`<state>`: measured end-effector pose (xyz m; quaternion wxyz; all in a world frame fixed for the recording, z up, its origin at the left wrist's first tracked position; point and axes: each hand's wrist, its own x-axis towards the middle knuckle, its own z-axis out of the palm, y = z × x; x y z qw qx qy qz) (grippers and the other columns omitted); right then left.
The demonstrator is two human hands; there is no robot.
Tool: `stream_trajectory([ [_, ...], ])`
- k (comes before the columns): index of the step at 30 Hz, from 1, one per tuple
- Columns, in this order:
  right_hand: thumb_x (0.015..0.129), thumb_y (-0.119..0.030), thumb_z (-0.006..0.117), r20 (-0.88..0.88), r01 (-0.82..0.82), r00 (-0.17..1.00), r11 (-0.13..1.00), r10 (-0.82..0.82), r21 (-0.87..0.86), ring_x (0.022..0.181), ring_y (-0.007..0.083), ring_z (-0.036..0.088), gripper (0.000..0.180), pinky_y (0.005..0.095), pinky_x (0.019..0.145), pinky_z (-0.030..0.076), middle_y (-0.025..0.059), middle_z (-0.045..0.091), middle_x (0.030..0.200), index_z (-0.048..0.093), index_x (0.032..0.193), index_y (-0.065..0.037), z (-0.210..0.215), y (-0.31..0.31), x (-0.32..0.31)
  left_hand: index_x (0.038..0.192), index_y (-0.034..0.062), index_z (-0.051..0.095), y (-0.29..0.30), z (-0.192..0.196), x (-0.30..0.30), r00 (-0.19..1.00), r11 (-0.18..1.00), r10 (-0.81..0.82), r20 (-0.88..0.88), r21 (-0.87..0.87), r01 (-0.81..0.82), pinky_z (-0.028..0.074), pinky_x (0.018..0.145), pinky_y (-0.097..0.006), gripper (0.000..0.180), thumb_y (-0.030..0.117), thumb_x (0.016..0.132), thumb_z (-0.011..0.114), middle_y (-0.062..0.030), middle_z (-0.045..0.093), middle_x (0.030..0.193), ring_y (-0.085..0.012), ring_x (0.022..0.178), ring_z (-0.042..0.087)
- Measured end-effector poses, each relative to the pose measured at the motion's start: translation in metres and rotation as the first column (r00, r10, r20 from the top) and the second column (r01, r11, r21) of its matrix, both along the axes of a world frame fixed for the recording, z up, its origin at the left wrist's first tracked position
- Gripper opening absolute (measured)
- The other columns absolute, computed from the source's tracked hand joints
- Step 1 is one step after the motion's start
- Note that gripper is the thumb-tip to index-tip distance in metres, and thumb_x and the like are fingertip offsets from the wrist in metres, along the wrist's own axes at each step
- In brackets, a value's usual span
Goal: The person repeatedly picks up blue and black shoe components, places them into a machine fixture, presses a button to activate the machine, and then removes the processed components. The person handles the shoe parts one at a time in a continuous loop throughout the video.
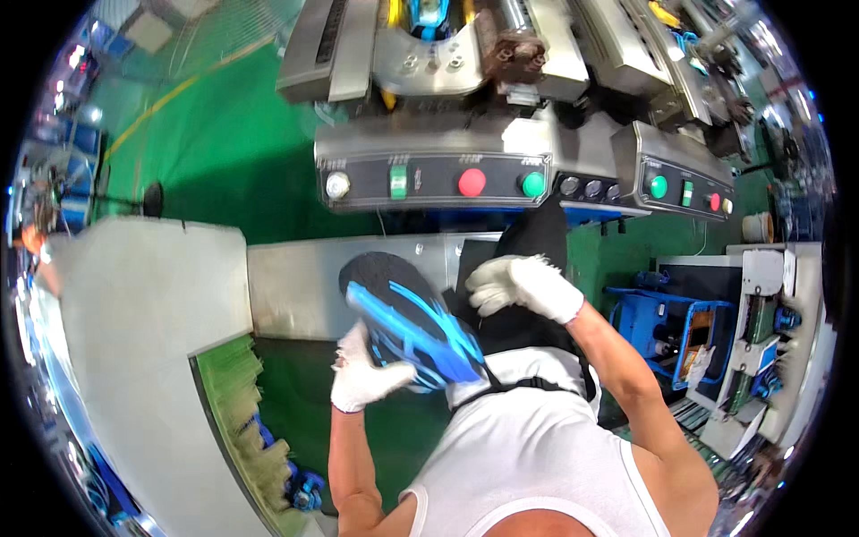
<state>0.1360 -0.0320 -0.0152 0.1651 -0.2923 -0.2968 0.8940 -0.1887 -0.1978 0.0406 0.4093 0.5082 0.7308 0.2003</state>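
My left hand (365, 371), in a white glove, is at the near edge of a black and blue sandal (407, 327), with the thumb lying across it and the fingers along its side. The sandal is tilted in front of my body. It has a dark oval sole and several bright blue straps, smeared by motion. My right hand (523, 286), also gloved in white, hovers over my dark-trousered thigh, to the right of the sandal. Its fingers are loosely bent and apart, and nothing shows in them.
Ahead stands a metal machine with a control panel (434, 179) bearing red and green buttons. A second panel (684, 186) is to its right. At left is a grey table (152, 295) beside a green brush-like strip (237, 394). A blue crate (667, 327) stands at right.
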Motion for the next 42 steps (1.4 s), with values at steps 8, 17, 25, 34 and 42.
stream_trajectory([
  [8,0.091,-0.024,0.082,-0.303,0.24,0.908,0.952,-0.289,-0.188,0.124,0.0243,0.067,0.069,0.0385,0.108,0.054,0.0144,0.065,0.141,0.053,0.149,0.001,0.043,0.015,0.016,0.142,0.0025,0.06,0.242,0.102,0.019,0.862,0.81,-0.498,0.097,0.407,0.423,0.045,0.114,-0.044,0.05,0.032,0.102,0.065,-0.0177,0.062,0.143,-0.0337,0.133,0.059],
  [17,0.078,-0.021,0.09,-0.205,0.733,0.654,0.677,-0.729,-0.067,0.134,0.0278,0.059,0.093,0.0418,0.114,0.048,0.0155,0.056,0.151,0.043,0.156,0.0,0.044,-0.029,0.137,0.155,0.0032,0.043,0.503,0.079,0.048,0.773,0.84,0.101,-0.626,0.47,0.27,0.042,0.116,-0.047,0.09,0.053,0.088,0.077,-0.0258,0.052,0.152,-0.0426,0.141,0.05],
  [25,0.074,-0.018,0.091,-0.167,0.833,0.512,0.534,-0.843,-0.145,0.143,0.0317,0.05,0.105,0.0452,0.119,0.042,0.0168,0.046,0.159,0.035,0.162,-0.002,0.024,-0.062,0.148,0.142,0.001,0.049,0.595,0.066,0.034,0.67,0.956,0.054,-0.741,0.231,0.178,0.051,0.106,-0.05,0.078,0.047,0.083,0.072,-0.0295,0.063,0.136,-0.0446,0.126,0.063],
  [34,0.071,0.008,0.075,-0.153,0.79,0.583,0.601,-0.798,-0.119,0.091,0.0223,0.07,0.1,0.0318,0.069,0.056,0.0205,0.056,0.15,0.036,0.162,-0.002,0.077,-0.032,0.119,0.139,-0.0003,0.058,0.41,0.177,-0.02,0.841,0.63,0.277,-0.465,0.749,0.207,0.05,0.106,-0.04,0.065,0.03,0.086,0.081,-0.0226,0.068,0.129,-0.0311,0.119,0.066],
  [42,0.086,0.001,0.074,0.033,0.678,0.666,0.623,-0.745,0.39,0.084,0.0196,0.073,0.046,0.0344,0.079,0.061,0.0133,0.075,0.099,0.063,0.131,0.002,0.144,0.111,0.013,0.129,-0.0008,0.056,0.118,0.095,-0.063,0.866,0.693,0.477,-0.151,0.671,-0.264,0.052,0.097,-0.037,0.052,-0.001,0.08,0.073,-0.0141,0.064,0.118,-0.0248,0.106,0.064],
])
